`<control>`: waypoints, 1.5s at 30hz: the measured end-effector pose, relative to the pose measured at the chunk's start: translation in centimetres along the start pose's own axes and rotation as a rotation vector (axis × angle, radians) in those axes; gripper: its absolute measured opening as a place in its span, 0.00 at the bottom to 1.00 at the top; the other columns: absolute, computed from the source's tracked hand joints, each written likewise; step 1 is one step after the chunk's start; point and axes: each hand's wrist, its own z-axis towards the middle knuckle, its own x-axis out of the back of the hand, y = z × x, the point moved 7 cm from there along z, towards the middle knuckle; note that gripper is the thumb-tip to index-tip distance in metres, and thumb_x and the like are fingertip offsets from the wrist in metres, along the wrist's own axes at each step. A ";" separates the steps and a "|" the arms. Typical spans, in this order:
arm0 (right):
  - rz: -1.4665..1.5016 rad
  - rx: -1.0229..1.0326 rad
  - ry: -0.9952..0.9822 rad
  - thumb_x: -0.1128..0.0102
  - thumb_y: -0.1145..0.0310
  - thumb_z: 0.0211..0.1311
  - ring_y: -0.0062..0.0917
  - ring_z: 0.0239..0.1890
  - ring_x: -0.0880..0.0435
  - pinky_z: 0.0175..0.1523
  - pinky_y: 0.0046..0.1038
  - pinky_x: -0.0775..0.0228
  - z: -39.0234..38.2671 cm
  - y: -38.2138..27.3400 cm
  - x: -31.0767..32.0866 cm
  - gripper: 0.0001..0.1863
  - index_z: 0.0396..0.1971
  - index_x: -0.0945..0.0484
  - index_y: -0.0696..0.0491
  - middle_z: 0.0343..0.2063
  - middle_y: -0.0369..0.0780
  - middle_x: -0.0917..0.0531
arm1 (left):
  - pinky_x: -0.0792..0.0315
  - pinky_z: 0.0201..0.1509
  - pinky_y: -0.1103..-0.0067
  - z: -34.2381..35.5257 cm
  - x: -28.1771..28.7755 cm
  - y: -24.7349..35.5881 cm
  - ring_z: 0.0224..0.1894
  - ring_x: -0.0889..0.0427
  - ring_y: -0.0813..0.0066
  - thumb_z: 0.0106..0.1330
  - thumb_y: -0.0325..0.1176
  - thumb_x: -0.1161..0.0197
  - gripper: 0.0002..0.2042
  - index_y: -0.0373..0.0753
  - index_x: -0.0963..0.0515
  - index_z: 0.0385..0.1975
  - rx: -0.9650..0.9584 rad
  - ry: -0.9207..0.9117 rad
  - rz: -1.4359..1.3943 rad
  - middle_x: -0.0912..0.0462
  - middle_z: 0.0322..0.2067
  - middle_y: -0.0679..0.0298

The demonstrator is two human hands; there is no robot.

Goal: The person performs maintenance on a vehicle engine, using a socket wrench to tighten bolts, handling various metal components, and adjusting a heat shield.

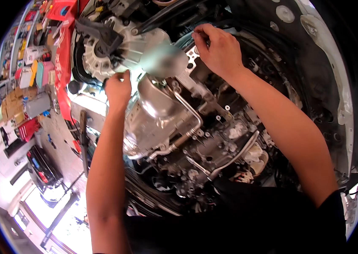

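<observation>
An engine bay stretches below me, with a ribbed silver transmission housing [98, 55] at the upper left and a shiny metal heat shield [158, 101] in the middle. Close to the lower edge of the housing is my left hand [119, 89], its fingers bent and closed, their tips against the bright-lit area. Farther right, my right hand [219, 48] curls its fingers beside a flat metal bracket [187, 76] with holes. Whatever either hand grips is hidden or too small to name. A blurred patch covers the spot between both hands.
A curved metal pipe [194, 114] runs along the shield. Tools with metal handles, one a long bar [242, 152], lie across the engine nearer me. Body panel [331, 63] borders the right. Leftward are a red cover [64, 67], shelves with boxes [22, 101] and the workshop floor.
</observation>
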 end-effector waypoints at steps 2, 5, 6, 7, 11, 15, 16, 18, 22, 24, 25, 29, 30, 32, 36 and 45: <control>0.131 -0.034 0.030 0.41 0.66 0.61 0.35 0.32 0.17 0.37 0.32 0.25 0.0 1.1 0.8 0.07 0.34 0.20 0.53 0.28 0.41 0.17 | 0.30 0.44 0.72 -3.2 2.3 -0.7 0.36 0.20 0.65 0.68 0.42 0.45 0.20 0.26 0.22 0.40 0.068 0.103 -0.129 0.17 0.33 0.51; 0.379 -0.207 0.137 0.43 0.68 0.65 0.26 0.34 0.18 0.40 0.24 0.28 -2.1 1.3 4.3 0.08 0.37 0.21 0.57 0.31 0.41 0.17 | 0.29 0.44 0.72 -10.9 5.1 -3.1 0.35 0.20 0.64 0.70 0.37 0.48 0.16 0.27 0.23 0.40 0.051 0.317 -0.138 0.18 0.32 0.51; 0.465 -0.305 0.129 0.45 0.69 0.66 0.23 0.34 0.18 0.40 0.24 0.28 -3.9 1.0 5.2 0.08 0.38 0.21 0.57 0.31 0.40 0.17 | 0.29 0.45 0.72 -13.8 5.7 -5.0 0.36 0.21 0.63 0.71 0.36 0.49 0.15 0.27 0.24 0.41 0.092 0.360 -0.117 0.19 0.32 0.51; 0.545 -0.405 0.122 0.46 0.70 0.67 0.20 0.34 0.19 0.40 0.23 0.28 -6.0 0.9 6.1 0.08 0.38 0.21 0.57 0.32 0.39 0.17 | 0.29 0.45 0.72 -16.4 5.8 -7.3 0.37 0.21 0.63 0.72 0.36 0.50 0.15 0.27 0.25 0.41 0.134 0.402 -0.097 0.19 0.33 0.51; 0.388 -0.496 -0.035 0.49 0.73 0.68 0.19 0.34 0.20 0.40 0.22 0.28 -12.0 3.0 9.2 0.08 0.40 0.22 0.57 0.32 0.38 0.17 | 0.29 0.43 0.70 -23.0 4.6 -13.7 0.34 0.22 0.60 0.71 0.38 0.48 0.17 0.26 0.25 0.41 0.327 0.498 -0.139 0.20 0.32 0.50; -0.141 -0.005 -0.281 0.46 0.75 0.60 0.38 0.39 0.19 0.44 0.32 0.26 -11.0 1.4 8.6 0.08 0.38 0.21 0.55 0.36 0.43 0.18 | 0.30 0.39 0.70 -22.4 4.5 -13.3 0.30 0.24 0.62 0.71 0.40 0.48 0.17 0.26 0.25 0.39 0.263 0.529 -0.032 0.21 0.29 0.51; -0.152 0.026 -0.327 0.44 0.73 0.57 0.40 0.42 0.21 0.48 0.37 0.29 -10.3 1.0 8.2 0.08 0.37 0.21 0.55 0.37 0.42 0.18 | 0.30 0.39 0.70 -21.4 4.5 -12.8 0.30 0.24 0.63 0.71 0.40 0.47 0.17 0.26 0.25 0.39 0.216 0.554 -0.073 0.21 0.28 0.52; -0.333 0.194 -0.476 0.46 0.74 0.56 0.36 0.42 0.21 0.50 0.36 0.33 -10.1 1.0 7.0 0.08 0.36 0.20 0.55 0.35 0.42 0.18 | 0.31 0.38 0.72 -19.4 4.6 -10.4 0.30 0.25 0.67 0.71 0.40 0.46 0.17 0.27 0.25 0.40 0.134 0.586 -0.095 0.21 0.27 0.55; -0.418 0.229 -0.646 0.45 0.74 0.52 0.35 0.43 0.20 0.51 0.36 0.33 -11.3 2.0 5.1 0.14 0.41 0.22 0.56 0.33 0.42 0.19 | 0.33 0.31 0.75 -16.2 3.8 -6.5 0.24 0.31 0.75 0.70 0.42 0.44 0.16 0.31 0.24 0.39 0.017 0.515 -0.151 0.25 0.22 0.62; -0.443 0.251 -0.641 0.44 0.75 0.50 0.35 0.44 0.20 0.51 0.36 0.33 -10.6 2.1 4.9 0.16 0.42 0.22 0.56 0.35 0.42 0.19 | 0.35 0.28 0.77 -15.1 3.0 -4.9 0.22 0.34 0.76 0.69 0.44 0.42 0.16 0.34 0.23 0.38 -0.033 0.474 -0.137 0.29 0.18 0.66; -0.423 0.227 -0.735 0.43 0.75 0.48 0.35 0.45 0.21 0.51 0.36 0.32 -10.2 2.2 4.2 0.18 0.43 0.22 0.55 0.36 0.42 0.19 | 0.38 0.26 0.77 -14.9 2.6 -4.3 0.21 0.35 0.77 0.68 0.44 0.41 0.16 0.34 0.22 0.36 -0.037 0.464 -0.144 0.31 0.16 0.67; -0.400 0.267 -0.874 0.43 0.78 0.45 0.34 0.48 0.22 0.52 0.36 0.31 -9.1 2.9 3.3 0.24 0.48 0.21 0.52 0.39 0.42 0.19 | 0.41 0.24 0.77 -14.1 0.8 -3.5 0.20 0.38 0.78 0.67 0.43 0.40 0.15 0.34 0.22 0.32 -0.014 0.428 -0.197 0.33 0.16 0.67; -0.400 0.296 -0.863 0.43 0.78 0.44 0.35 0.49 0.23 0.54 0.36 0.32 -9.2 2.9 3.5 0.25 0.49 0.21 0.52 0.40 0.42 0.19 | 0.40 0.25 0.76 -14.0 0.9 -3.3 0.20 0.38 0.77 0.67 0.43 0.40 0.15 0.34 0.22 0.32 -0.001 0.440 -0.165 0.33 0.16 0.67; -0.459 0.276 -0.836 0.42 0.78 0.44 0.36 0.48 0.24 0.54 0.36 0.31 -10.2 2.7 3.5 0.25 0.48 0.22 0.54 0.39 0.42 0.20 | 0.37 0.28 0.74 -13.9 0.3 -3.6 0.22 0.34 0.73 0.66 0.41 0.39 0.14 0.35 0.23 0.29 0.068 0.439 -0.115 0.30 0.18 0.65; -0.429 0.200 -0.817 0.43 0.75 0.47 0.35 0.45 0.22 0.50 0.37 0.31 -10.3 1.9 3.7 0.20 0.45 0.23 0.55 0.37 0.42 0.22 | 0.33 0.35 0.69 -13.7 0.2 -2.8 0.27 0.28 0.61 0.67 0.38 0.44 0.13 0.34 0.25 0.28 0.071 0.455 0.004 0.24 0.24 0.57; -0.447 0.110 -0.797 0.37 0.68 0.53 0.34 0.36 0.19 0.43 0.34 0.30 -10.4 3.1 2.4 0.11 0.36 0.20 0.53 0.31 0.41 0.19 | 0.36 0.37 0.63 -12.8 0.2 -1.2 0.31 0.29 0.49 0.69 0.30 0.53 0.09 0.31 0.29 0.30 -0.146 0.446 0.143 0.28 0.27 0.49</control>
